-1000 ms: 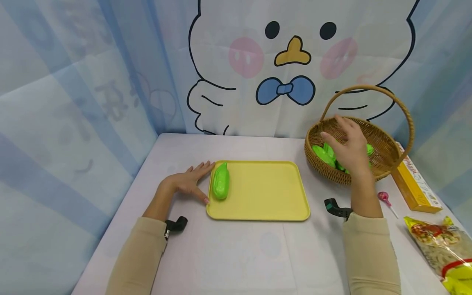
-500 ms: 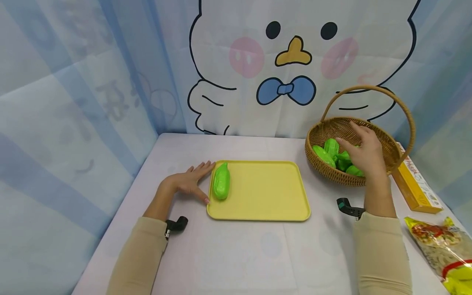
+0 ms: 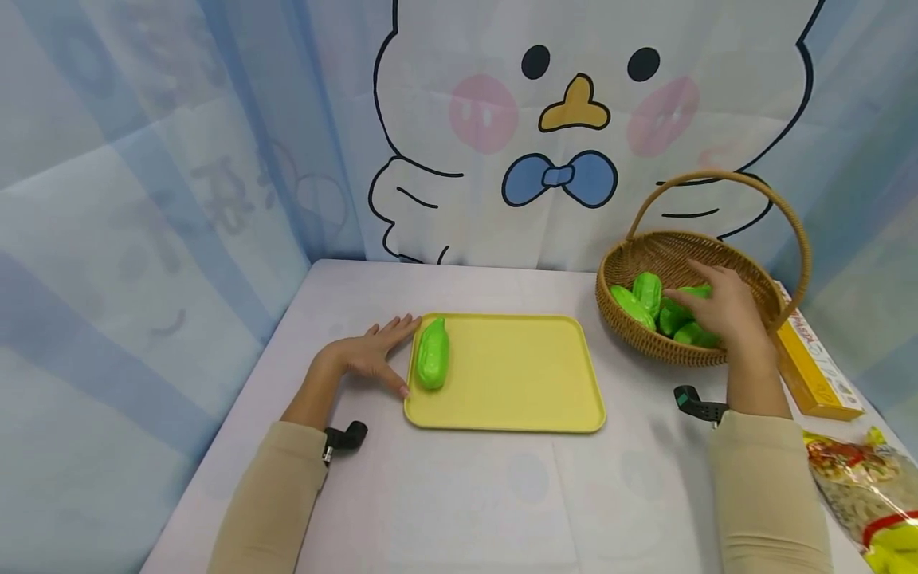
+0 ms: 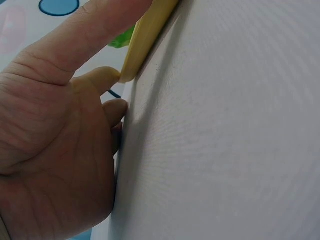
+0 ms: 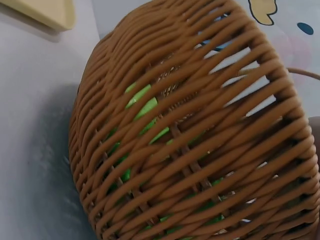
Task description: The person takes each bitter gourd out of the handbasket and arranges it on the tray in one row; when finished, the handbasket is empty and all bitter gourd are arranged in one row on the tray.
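A long, glossy green vegetable with a pointed tip lies along the left side of the yellow tray. My left hand is beside that side, its fingers spread and its thumb and fingertips right at the rim. In the left wrist view the thumb reaches up to the tray's edge. Over the wicker basket my right hand reaches in with fingers apart, above several green vegetables. The right wrist view is mostly basket weave, and green shows through its gaps.
To the right of the basket lies a yellow pasta box. A clear bag of food with a yellow end is at the table's right edge. A printed curtain hangs behind the table, and the basket's tall handle arches up.
My right hand has moved right and lower within the basket, uncovering more of the green vegetables. The right forearm now covers a lollipop seen earlier. My left hand stays at the tray.
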{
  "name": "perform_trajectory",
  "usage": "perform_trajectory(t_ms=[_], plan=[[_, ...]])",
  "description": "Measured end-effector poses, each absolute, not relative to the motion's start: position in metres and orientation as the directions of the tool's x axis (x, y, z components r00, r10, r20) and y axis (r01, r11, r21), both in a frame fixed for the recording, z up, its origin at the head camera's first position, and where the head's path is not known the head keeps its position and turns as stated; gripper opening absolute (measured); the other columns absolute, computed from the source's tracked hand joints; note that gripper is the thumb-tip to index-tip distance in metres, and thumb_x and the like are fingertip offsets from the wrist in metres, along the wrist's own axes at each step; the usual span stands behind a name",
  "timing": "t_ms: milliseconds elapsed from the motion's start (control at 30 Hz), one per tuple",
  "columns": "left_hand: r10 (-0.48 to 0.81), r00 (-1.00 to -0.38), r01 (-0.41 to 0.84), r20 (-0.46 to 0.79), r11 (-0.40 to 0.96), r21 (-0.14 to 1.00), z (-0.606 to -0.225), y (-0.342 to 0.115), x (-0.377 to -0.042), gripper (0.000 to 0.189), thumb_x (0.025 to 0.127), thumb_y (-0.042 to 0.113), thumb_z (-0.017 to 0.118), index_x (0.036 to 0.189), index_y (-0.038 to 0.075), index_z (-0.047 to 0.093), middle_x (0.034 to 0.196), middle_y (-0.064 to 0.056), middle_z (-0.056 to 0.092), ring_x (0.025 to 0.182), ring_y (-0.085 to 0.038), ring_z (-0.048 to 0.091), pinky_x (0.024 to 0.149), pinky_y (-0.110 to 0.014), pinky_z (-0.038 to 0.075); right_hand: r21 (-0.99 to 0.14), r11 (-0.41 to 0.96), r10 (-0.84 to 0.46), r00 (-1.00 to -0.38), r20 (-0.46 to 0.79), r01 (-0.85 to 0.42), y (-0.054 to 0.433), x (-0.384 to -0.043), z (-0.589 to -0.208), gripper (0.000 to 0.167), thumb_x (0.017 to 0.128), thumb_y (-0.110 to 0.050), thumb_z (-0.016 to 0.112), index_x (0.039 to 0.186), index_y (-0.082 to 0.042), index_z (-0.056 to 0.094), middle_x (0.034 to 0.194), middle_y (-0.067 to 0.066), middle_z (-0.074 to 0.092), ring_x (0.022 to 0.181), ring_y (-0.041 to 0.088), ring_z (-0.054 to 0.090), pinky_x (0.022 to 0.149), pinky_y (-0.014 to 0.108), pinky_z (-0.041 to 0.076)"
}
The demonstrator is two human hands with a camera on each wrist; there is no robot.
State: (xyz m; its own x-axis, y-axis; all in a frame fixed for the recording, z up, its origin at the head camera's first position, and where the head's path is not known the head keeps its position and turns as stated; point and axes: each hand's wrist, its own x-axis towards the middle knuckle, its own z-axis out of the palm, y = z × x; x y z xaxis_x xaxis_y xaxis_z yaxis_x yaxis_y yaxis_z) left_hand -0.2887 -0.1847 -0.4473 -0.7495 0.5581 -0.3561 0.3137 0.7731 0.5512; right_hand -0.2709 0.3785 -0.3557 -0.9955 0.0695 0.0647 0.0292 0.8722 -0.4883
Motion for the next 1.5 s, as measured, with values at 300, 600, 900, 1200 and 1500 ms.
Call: perform_trajectory(t_ms=[300,600,900,1200,1500], plan=[[0.551,-0.755,0.304,-0.356,0.775,0.554,-0.448,-0.186,-0.288,0.143,0.066,0.060,0.093,0.169,0.029,-0.001,0.177,-0.003,-0.009,0.163,-0.027,-0.013,0.130,-0.058,-0.008,-0.459,0.887,0.055,-0.999,0.004,0.047,0.388,-0.276,-0.357,0.085,0.104,-0.052,0.057,0.165,-0.004,0.022,0.164,0.042,0.011,0.149,0.066,0.008,0.115,0.082,0.014],[0.560,-0.748,0.309,-0.356,0.769,0.560,-0.448,-0.186,-0.289,0.143,0.066,0.059,0.093,0.169,0.027,-0.001,0.177,-0.004,-0.009,0.163,-0.027,-0.013,0.131,-0.056,-0.009,-0.473,0.878,0.055,-0.998,-0.037,0.066,0.390,-0.280,-0.358,0.083,0.105,-0.046,0.058,0.163,0.001,0.023,0.163,0.043,0.011,0.150,0.064,0.008,0.117,0.080,0.015],[0.565,-0.747,0.323,-0.351,0.769,0.552,-0.448,-0.185,-0.290,0.142,0.067,0.059,0.092,0.169,0.027,-0.002,0.177,-0.005,-0.009,0.163,-0.027,-0.013,0.131,-0.055,-0.008,-0.472,0.874,0.051,-0.987,-0.151,0.118,0.396,-0.284,-0.355,0.089,0.103,-0.056,0.056,0.164,-0.002,0.021,0.160,0.046,0.016,0.142,0.066,0.022,0.113,0.080,0.027],[0.574,-0.743,0.334,-0.345,0.764,0.552,-0.448,-0.184,-0.290,0.141,0.068,0.058,0.092,0.169,0.026,-0.002,0.177,-0.005,-0.009,0.163,-0.027,-0.013,0.131,-0.055,-0.008,-0.451,0.884,0.026,-0.977,-0.211,0.121,0.401,-0.287,-0.352,0.090,0.102,-0.059,0.055,0.164,-0.003,0.021,0.159,0.046,0.016,0.141,0.066,0.022,0.112,0.079,0.029],[0.567,-0.744,0.317,-0.353,0.764,0.562,-0.447,-0.184,-0.289,0.142,0.067,0.059,0.092,0.169,0.026,-0.002,0.177,-0.005,-0.009,0.163,-0.027,-0.013,0.131,-0.055,-0.008,-0.450,0.888,-0.007,-0.976,-0.219,0.095,0.402,-0.289,-0.353,0.085,0.103,-0.056,0.056,0.163,-0.004,0.027,0.160,0.045,0.016,0.144,0.066,0.019,0.114,0.080,0.024]])
